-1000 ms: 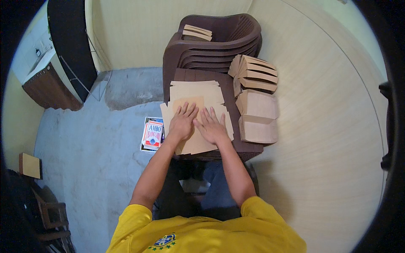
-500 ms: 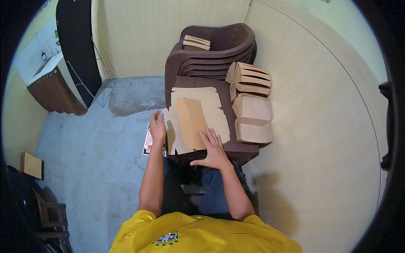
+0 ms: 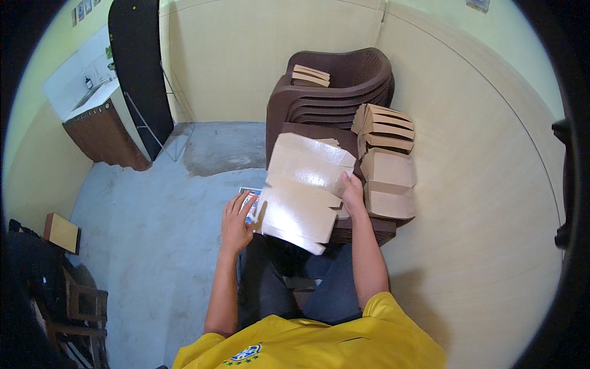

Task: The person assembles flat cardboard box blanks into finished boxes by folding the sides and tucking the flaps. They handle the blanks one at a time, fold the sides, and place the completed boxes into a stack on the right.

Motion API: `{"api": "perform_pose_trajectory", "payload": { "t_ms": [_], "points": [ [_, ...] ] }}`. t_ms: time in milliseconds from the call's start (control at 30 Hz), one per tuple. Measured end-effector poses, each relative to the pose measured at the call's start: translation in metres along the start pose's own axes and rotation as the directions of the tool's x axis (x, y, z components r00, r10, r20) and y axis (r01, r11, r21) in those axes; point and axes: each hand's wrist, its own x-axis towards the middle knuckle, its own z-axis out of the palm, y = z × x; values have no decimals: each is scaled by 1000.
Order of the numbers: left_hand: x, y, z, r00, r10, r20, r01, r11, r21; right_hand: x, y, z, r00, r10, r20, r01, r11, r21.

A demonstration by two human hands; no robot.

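A flat, creased cardboard box blank [image 3: 298,209] is held up over the brown table, its glossy side catching the light. Its right edge is pinched in my right hand [image 3: 351,194], thumb on the upper face. My left hand [image 3: 238,224] is beside the blank's left edge, fingers spread and holding nothing. Under that hand lies a small white box with red and blue print [image 3: 251,208], partly covered by the fingers. Other cardboard on the table [image 3: 307,130] is mostly hidden behind the raised blank.
Folded cardboard boxes [image 3: 387,132] are stacked along the table's right side, with open ones [image 3: 389,184] nearer me. Brown stacked chairs [image 3: 335,92] stand behind, a few folded pieces [image 3: 311,75] on their seat. A beige wall [image 3: 473,184] rises on the right.
My right hand has taken hold of a cardboard blank and lifted it, glossy side up. The left hand has moved down, its fingers spreading. The view has shifted somewhat.
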Motion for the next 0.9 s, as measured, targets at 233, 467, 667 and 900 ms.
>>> {"api": "perform_pose_trajectory", "payload": {
  "t_ms": [233, 467, 667, 900],
  "points": [
    [-7, 7, 4, 965, 11, 260, -43, 992, 117, -26, -26, 35, 721, -673, 166, 504, 345, -792],
    [1, 7, 17, 958, 247, 149, -248, 969, -6, -83, -58, -16, 794, -29, 607, 595, 246, -765],
    [19, -4, 36, 927, 352, 126, -316, 918, -240, -92, -59, -27, 788, 137, 600, 569, 209, -795],
    [30, -13, 57, 987, 159, 7, -131, 837, -532, -67, -69, -39, 691, 216, 690, 559, 445, -700]
  ]
}}
